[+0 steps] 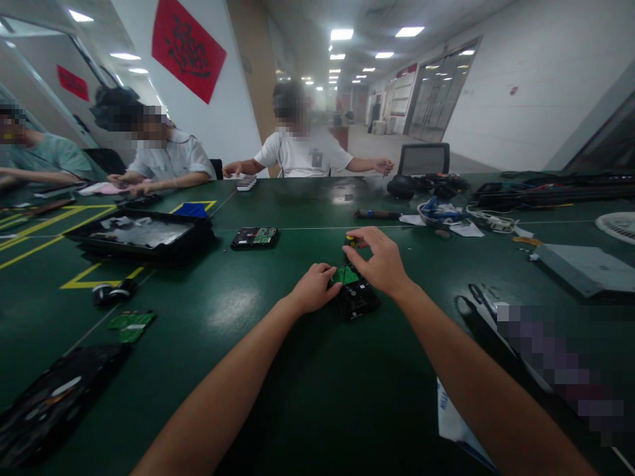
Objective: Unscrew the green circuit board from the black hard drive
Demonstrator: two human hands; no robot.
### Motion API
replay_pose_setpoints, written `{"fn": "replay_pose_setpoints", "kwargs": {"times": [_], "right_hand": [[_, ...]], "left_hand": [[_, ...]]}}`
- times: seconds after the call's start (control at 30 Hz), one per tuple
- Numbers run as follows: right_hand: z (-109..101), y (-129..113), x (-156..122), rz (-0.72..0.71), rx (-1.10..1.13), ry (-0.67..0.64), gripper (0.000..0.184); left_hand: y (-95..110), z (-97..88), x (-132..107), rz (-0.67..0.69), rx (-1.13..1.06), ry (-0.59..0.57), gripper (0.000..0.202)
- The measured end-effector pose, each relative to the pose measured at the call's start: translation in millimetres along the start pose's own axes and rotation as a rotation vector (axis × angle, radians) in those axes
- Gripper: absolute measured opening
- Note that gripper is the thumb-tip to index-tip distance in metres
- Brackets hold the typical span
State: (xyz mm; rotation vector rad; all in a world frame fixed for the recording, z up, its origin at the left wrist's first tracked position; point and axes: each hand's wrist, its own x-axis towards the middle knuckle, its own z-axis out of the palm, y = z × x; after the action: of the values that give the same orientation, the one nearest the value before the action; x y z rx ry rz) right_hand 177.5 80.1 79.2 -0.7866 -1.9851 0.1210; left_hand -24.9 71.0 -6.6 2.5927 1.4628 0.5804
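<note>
A black hard drive (358, 301) with a green circuit board on its upper face lies on the table in front of me. My left hand (313, 288) grips its left side, with thumb and fingers pressed at the edge of the board. Above the drive's far end, my right hand (378, 260) pinches a short screwdriver (350, 243) with a yellow and black handle. Its tip points down toward the board; whether it touches a screw is too small to tell. Another hard drive (254, 237), its board facing up, lies farther off to the left.
At left stand a black tray (133, 239), a loose green circuit board (131, 324) and a dark opened device (64, 396). A grey metal box (585, 268) and a pouch of cables (441, 210) lie right. Several people sit across the green table (297, 218).
</note>
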Motion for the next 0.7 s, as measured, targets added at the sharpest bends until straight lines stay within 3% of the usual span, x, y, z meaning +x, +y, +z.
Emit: {"fn": "replay_pose_setpoints", "kwargs": {"times": [0.7], "right_hand": [[1.0,1.1,-1.6,0.019,0.030,0.007,0.019]], "left_hand": [[-1.8,3.3,0.6,0.013,0.001,0.014,0.047]]}}
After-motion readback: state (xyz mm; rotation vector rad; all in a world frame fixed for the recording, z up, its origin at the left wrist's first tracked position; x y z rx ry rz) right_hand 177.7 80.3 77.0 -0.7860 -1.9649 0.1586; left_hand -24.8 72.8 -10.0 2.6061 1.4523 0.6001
